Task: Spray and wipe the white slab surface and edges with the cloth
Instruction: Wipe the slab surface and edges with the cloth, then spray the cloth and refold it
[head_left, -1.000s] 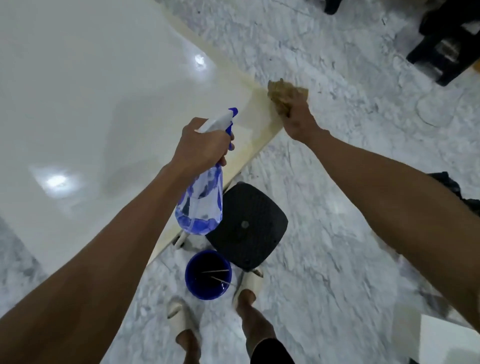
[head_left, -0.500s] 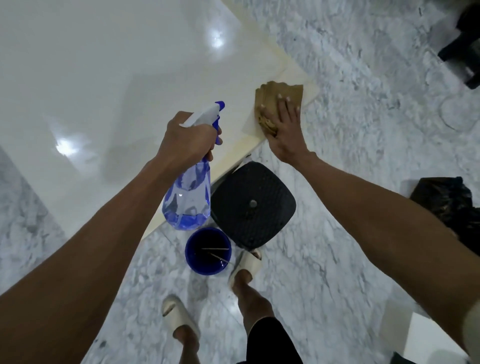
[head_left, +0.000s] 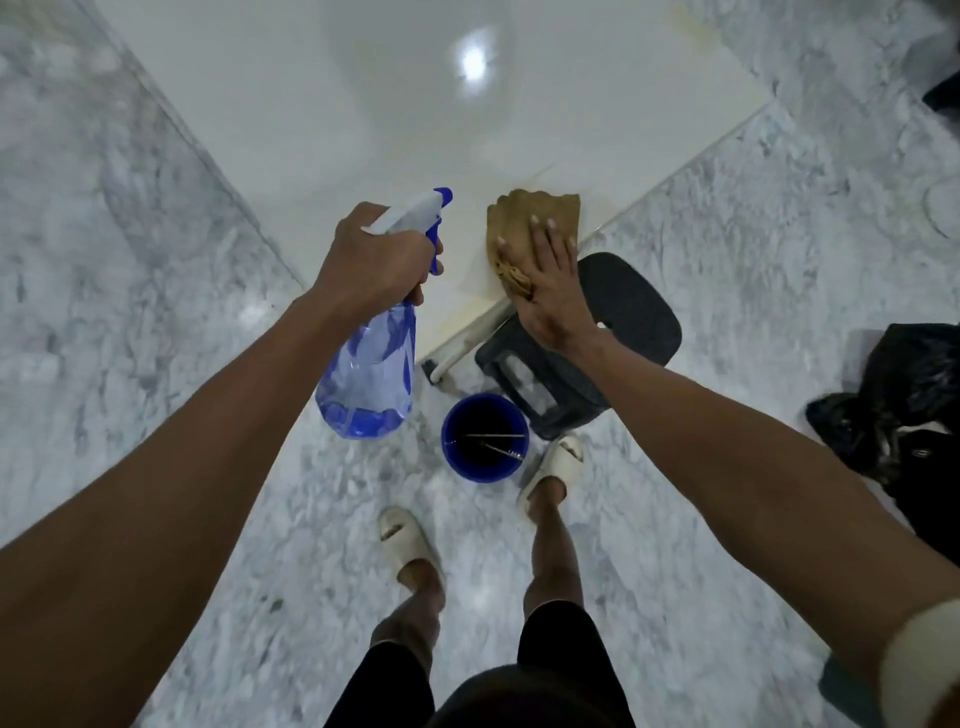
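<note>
1. Firmly, your left hand (head_left: 376, 254) gripped the neck of the translucent blue plastic spray bottle (head_left: 371, 374), fingers curled round it below the white-and-blue trigger head; the bottle hung over the near corner of the glossy white slab (head_left: 405, 104).
2. Your right hand (head_left: 548, 288) lay flat, fingers straight and slightly spread, pressing the crumpled tan cloth (head_left: 530, 218) onto the slab just beside its right edge.
3. Below that corner stood a black plastic stool (head_left: 634, 317); a round blue bucket (head_left: 483, 436) sat on the grey marble floor (head_left: 156, 260) near your feet in cream slide sandals (head_left: 553, 462).
</note>
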